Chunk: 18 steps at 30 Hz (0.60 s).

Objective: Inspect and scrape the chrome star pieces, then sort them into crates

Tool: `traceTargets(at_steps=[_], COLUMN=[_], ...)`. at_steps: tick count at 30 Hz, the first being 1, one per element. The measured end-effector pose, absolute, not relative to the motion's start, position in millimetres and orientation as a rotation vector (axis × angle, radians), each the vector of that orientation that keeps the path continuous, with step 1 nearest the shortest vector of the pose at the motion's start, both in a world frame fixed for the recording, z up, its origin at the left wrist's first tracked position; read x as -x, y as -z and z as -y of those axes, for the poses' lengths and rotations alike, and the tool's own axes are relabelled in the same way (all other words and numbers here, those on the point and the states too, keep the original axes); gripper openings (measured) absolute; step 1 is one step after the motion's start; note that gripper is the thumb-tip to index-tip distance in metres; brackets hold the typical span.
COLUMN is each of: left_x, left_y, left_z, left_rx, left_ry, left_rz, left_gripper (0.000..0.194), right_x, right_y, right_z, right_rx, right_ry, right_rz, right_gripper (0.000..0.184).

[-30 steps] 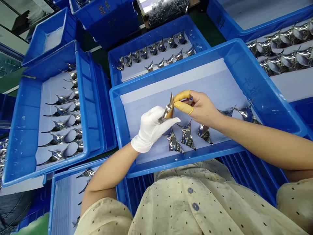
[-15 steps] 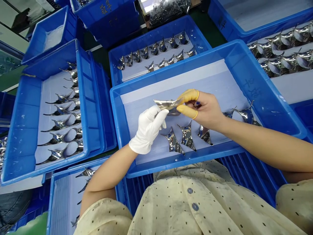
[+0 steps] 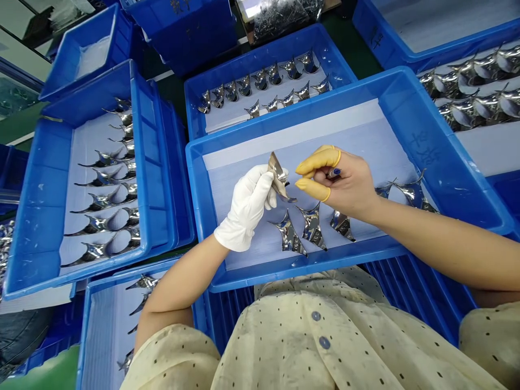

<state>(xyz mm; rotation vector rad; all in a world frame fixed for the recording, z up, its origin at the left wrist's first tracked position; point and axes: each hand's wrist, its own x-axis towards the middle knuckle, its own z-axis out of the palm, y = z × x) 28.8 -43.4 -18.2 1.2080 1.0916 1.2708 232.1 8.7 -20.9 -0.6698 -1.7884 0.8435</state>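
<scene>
My left hand (image 3: 247, 203), in a white glove, is closed on a shiny curved metal piece (image 3: 278, 176) with pointed corners, held tilted above the tray. Just to its right is my right hand (image 3: 337, 176), apart from the piece, with yellow finger cots on thumb and forefinger. Its fingers are curled round a slim pen-like thing (image 3: 333, 173); only a dark blue end shows. Below the hands, several similar metal pieces (image 3: 312, 226) lie on the white lining of the blue tray (image 3: 349, 259). More pieces (image 3: 412, 192) lie by my right forearm, partly hidden.
At the left stands a blue tray (image 3: 36, 200) with a column of metal pieces. Behind the middle tray, another blue tray (image 3: 247, 59) holds two rows. Further rows of pieces (image 3: 479, 70) lie at the right. A lower tray (image 3: 87, 325) sits at the front left.
My right fingers have let go of the metal piece and drawn slightly away. In my left hand the piece has turned from nearly level to steeply tilted.
</scene>
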Motion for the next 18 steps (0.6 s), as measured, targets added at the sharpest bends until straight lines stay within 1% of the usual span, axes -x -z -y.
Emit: traceTargets(at_steps=[7,11,14,16,18], left_x=[-23.8,-23.2,-25.0,-26.0,-26.2], left_y=[26.7,30.7,30.9,29.2,26.8], left_z=[37.5,37.2,37.8,37.7,37.2], left_rx=[-1.316,-1.342,-1.331,-1.295,-1.256], left_ry=[-1.324,-1.335,-1.315,-1.308,-1.296], left_rz=[-1.126,-1.107,-1.118,-1.115,-1.087], left_gripper=[0.054,0.051,0.049,0.05,0.053], right_x=[-231.3,-229.5,-226.9,-226.8,-228.7], right_y=[21.8,30.3,35.4,36.9,37.2], right_z=[-7.0,-7.5,-7.0,-6.8,-7.5], right_rx=[0.603,0.454,0.377,0.393,0.414], right_ry=[-0.826,-0.807,-0.782,-0.876,-1.007], right_rz=[1.883,1.921,1.935,1.9,1.843], right_gripper=[0.002,0.025,0.031,0.035,0.044])
